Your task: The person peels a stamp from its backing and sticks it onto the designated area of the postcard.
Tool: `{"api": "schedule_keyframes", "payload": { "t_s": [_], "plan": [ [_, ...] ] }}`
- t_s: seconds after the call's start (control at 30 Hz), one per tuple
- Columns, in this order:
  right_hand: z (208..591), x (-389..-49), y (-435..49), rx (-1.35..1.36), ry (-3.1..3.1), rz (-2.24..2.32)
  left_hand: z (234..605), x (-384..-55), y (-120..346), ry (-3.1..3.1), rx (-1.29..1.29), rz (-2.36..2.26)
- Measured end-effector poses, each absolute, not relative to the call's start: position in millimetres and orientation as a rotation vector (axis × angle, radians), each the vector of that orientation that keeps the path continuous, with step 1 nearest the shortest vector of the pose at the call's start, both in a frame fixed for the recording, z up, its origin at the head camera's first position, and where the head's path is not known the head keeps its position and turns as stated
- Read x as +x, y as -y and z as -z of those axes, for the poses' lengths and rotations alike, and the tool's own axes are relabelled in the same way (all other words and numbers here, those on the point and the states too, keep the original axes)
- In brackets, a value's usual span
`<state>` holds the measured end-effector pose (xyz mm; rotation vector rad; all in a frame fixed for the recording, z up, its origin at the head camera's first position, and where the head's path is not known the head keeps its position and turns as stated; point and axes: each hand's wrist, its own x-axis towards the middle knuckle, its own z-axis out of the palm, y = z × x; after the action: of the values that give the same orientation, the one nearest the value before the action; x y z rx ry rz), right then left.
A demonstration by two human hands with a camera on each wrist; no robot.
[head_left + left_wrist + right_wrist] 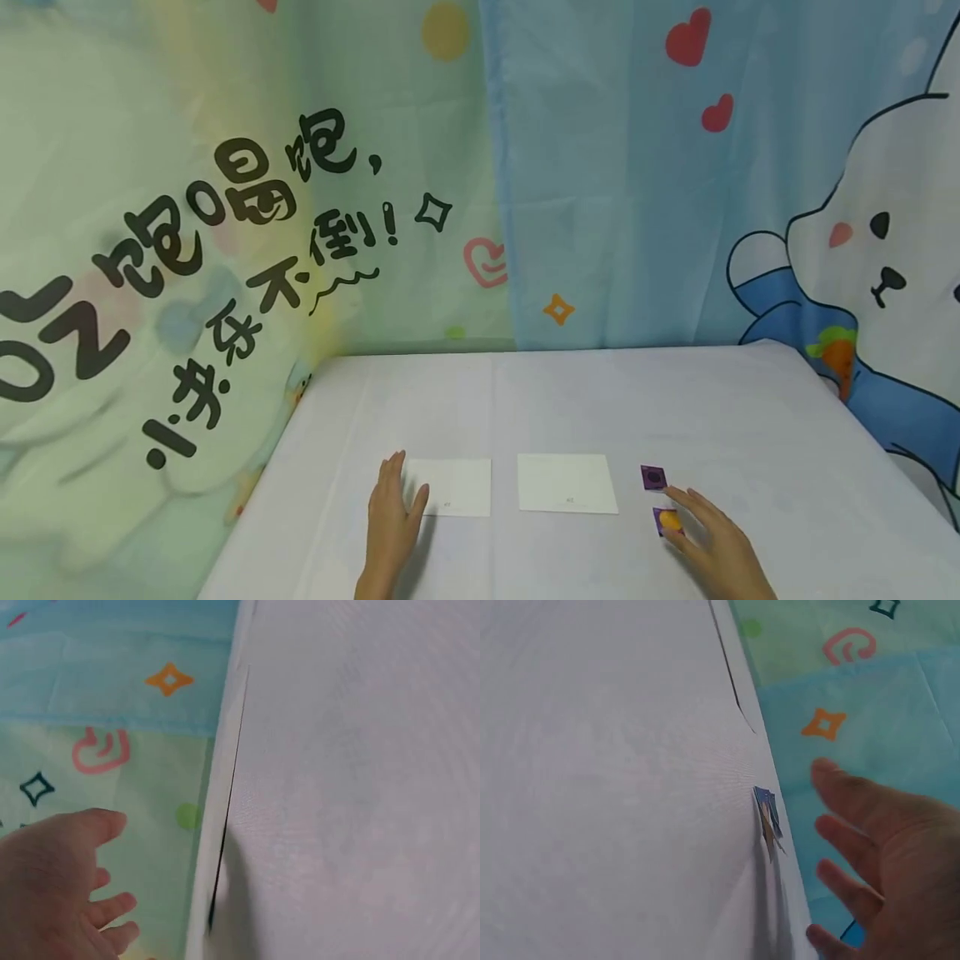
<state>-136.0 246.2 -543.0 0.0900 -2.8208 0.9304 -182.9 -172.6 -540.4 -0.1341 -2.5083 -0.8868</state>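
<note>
Two white paper sheets lie side by side on the table, the left sheet [457, 487] and the right sheet [567, 483], each with a tiny mark near its lower edge. My left hand [393, 521] hovers at the left sheet's left edge, fingers extended and thumb apart; the left wrist view shows this hand [56, 881] holding nothing. Right of the sheets are a dark purple card [653, 477] and, nearer me, a purple card with an orange round shape [667, 521], partly covered by my right hand [712, 542]. In the right wrist view, that hand [900, 859] has spread fingers and grips nothing.
A white cloth covers the table [420, 400]. Behind it hangs a printed curtain [600, 167] with hearts, stars and a cartoon bear. Lettering [247, 200] covers the curtain on the left. The table's far edge meets the curtain.
</note>
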Motion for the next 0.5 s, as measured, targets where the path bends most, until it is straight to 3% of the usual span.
{"api": "schedule_keyframes", "payload": {
  "t_s": [0.5],
  "plan": [
    [558,-135,-256,0.069,2.911,-1.106,568,-188,184,2.737,-0.040,0.880]
  ]
}}
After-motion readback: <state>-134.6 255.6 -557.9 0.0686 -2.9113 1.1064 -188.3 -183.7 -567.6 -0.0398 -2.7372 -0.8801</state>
